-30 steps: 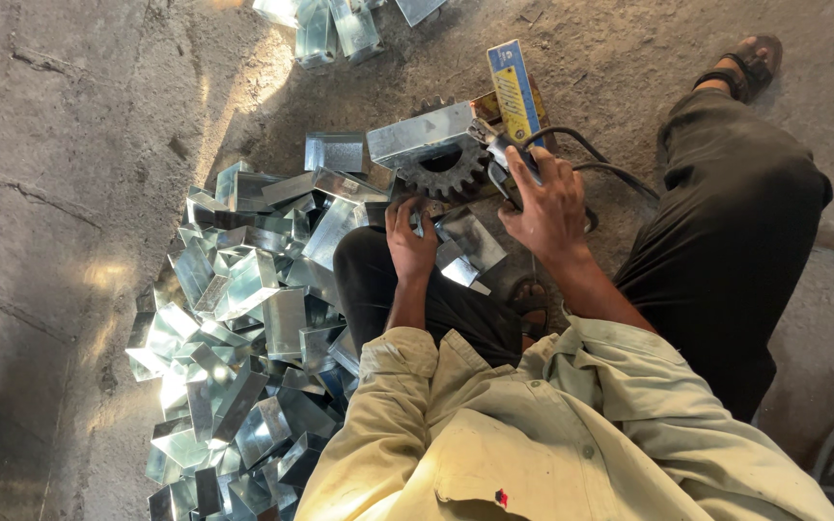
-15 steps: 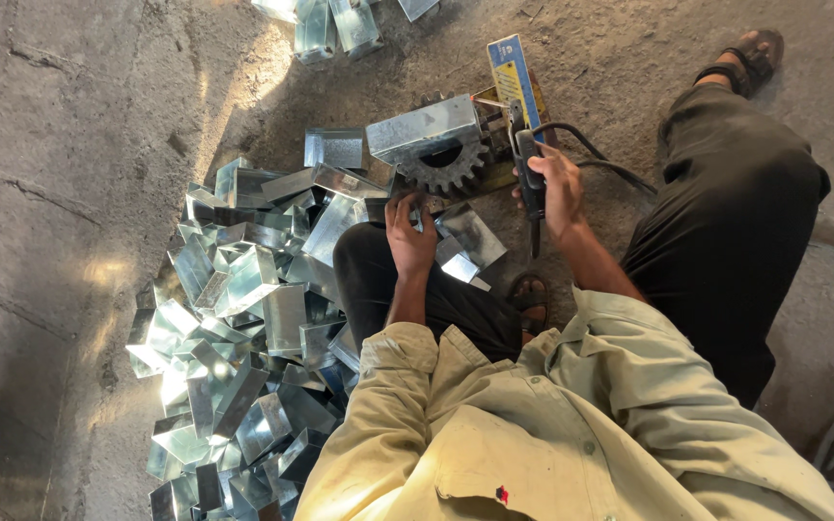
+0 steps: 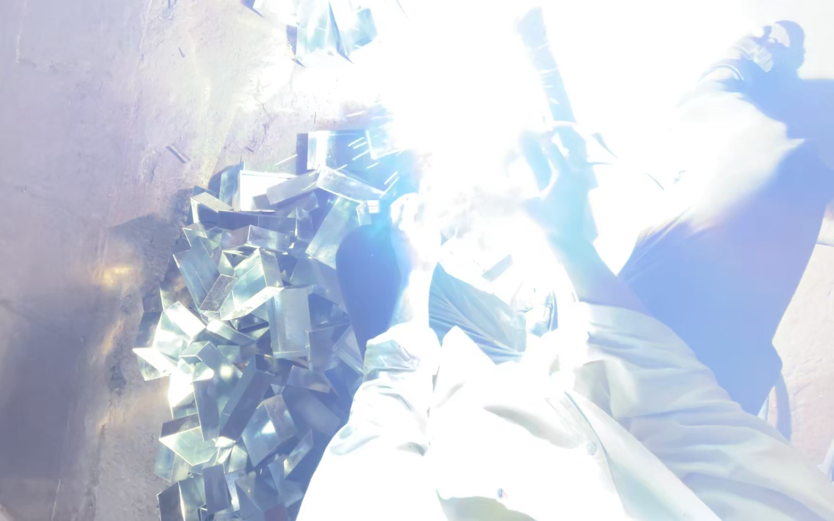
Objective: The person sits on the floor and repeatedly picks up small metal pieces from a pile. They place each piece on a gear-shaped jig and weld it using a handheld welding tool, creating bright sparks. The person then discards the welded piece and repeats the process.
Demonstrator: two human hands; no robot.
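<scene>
Silvery metal pieces (image 3: 263,318), blue-white glare (image 3: 494,106)

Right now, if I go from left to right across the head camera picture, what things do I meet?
Bare floor → pile of shiny metal pieces → bright white glare → right hand → dark trouser leg. The left hand is lost in the glare.
</scene>
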